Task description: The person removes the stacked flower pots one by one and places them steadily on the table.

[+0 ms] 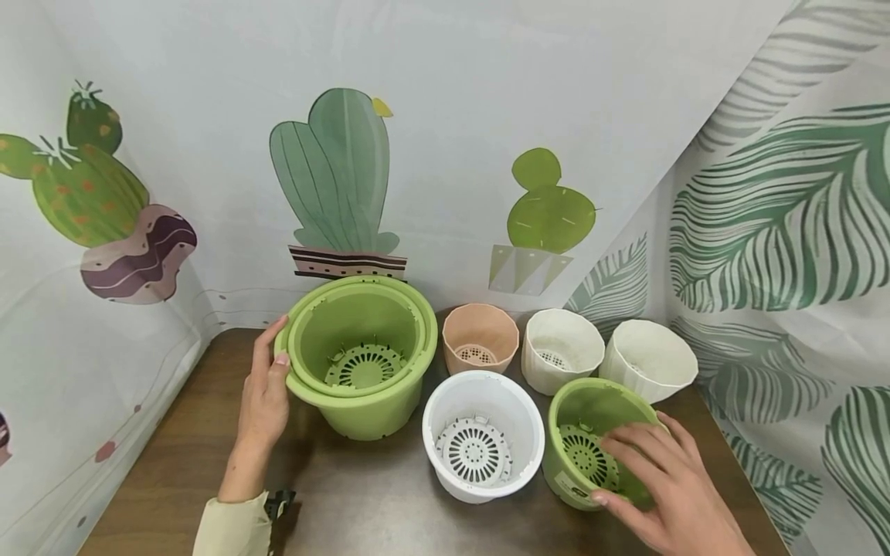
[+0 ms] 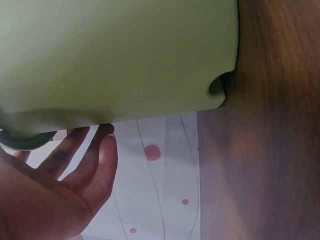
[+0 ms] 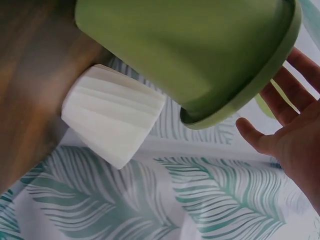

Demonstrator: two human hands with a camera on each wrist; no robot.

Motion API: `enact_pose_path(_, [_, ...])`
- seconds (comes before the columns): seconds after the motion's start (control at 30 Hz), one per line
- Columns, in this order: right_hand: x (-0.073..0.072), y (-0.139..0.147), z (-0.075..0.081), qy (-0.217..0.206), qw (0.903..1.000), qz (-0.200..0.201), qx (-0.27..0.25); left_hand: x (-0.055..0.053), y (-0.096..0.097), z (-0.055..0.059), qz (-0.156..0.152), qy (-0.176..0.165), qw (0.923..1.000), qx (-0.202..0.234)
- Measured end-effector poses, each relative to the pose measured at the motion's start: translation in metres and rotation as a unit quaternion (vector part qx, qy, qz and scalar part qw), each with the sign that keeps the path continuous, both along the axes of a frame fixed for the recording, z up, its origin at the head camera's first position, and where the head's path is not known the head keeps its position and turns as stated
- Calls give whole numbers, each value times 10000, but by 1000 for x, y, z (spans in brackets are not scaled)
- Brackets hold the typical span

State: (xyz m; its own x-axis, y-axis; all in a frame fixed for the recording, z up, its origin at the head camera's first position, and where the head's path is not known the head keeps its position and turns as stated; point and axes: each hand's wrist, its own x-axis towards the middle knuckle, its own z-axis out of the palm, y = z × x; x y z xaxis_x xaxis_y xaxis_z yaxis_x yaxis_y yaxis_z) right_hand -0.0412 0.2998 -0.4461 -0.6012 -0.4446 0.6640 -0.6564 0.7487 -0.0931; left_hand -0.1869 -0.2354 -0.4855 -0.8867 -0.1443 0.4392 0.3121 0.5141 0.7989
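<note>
On the left stands a large green plant pot (image 1: 368,413) with a slightly smaller green pot (image 1: 358,332) nested inside it. My left hand (image 1: 264,398) is at the left side of the large pot's rim, thumb and fingertips against its outer edge. In the left wrist view, the fingers reach beside the pot's wall (image 2: 120,60). My right hand (image 1: 667,479) is over the near right side of a small green pot (image 1: 566,463), fingers spread and partly hiding its inside. In the right wrist view, the fingers are extended by that pot's rim (image 3: 240,107).
Between the green pots stands a white round pot (image 1: 483,440) with a slotted base. Behind are a peach pot (image 1: 480,328), a white faceted pot (image 1: 556,340) and another white pot (image 1: 653,363), tilted. All stand on a brown wooden table (image 1: 361,502) before a cactus-print cloth (image 1: 445,154).
</note>
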Motion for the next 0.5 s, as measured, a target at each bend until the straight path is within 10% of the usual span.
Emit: enact_pose_path(0.5, [-13,-16,33,84,9983,495,293,0,-1,-2,41,-60,10000,-3])
